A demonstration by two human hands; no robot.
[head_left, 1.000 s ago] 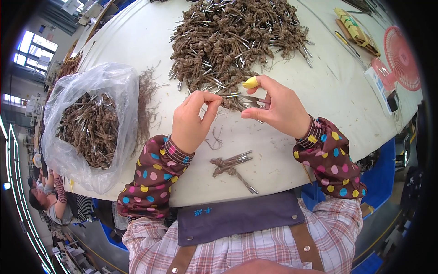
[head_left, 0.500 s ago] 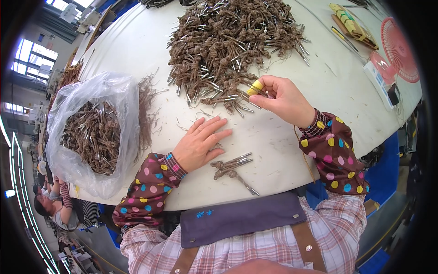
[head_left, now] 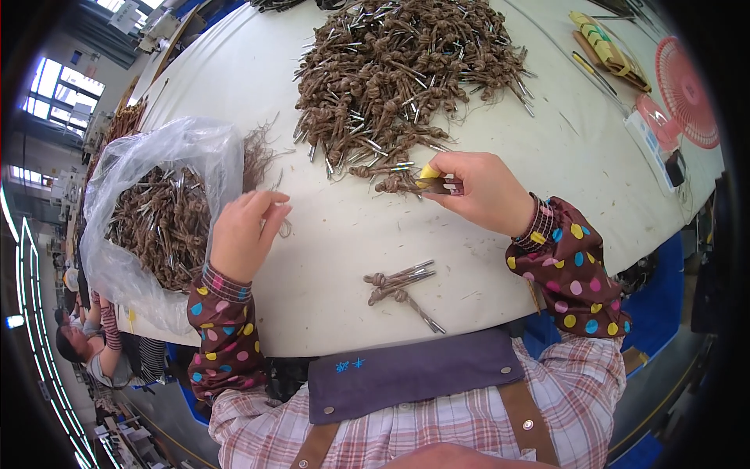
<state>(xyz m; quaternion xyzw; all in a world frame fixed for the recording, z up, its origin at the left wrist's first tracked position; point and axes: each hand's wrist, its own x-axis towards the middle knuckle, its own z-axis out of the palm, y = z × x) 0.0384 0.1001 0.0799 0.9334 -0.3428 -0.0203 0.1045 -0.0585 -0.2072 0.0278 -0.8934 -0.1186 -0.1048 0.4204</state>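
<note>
My left hand (head_left: 246,233) is beside the plastic bag, with its fingers bent and the thumb apart from them. Loose brown thread scraps (head_left: 285,227) lie against its fingertips. My right hand (head_left: 486,191) is closed on a small dark metal tool (head_left: 447,187), mostly hidden by the fingers; it looks like thread snips. Something yellow (head_left: 427,175) shows at the index fingertip. Just left of these fingers is a knotted brown cord (head_left: 394,184) with metal tips, at the near edge of a large heap of such cords (head_left: 398,78). A few separate knotted cords (head_left: 398,291) lie near my apron.
The clear plastic bag (head_left: 226,152) at the left holds many knotted cords. Brown thread waste (head_left: 256,152) lies beyond it. At the right are a pink fan (head_left: 686,92), a white power strip (head_left: 650,147) and a yellow-green package (head_left: 601,43). Another person (head_left: 101,344) is at far left.
My left hand has moved left from the middle of the table to the bag, and the scraps near it have shifted too. My right hand has come slightly nearer, tool still held.
</note>
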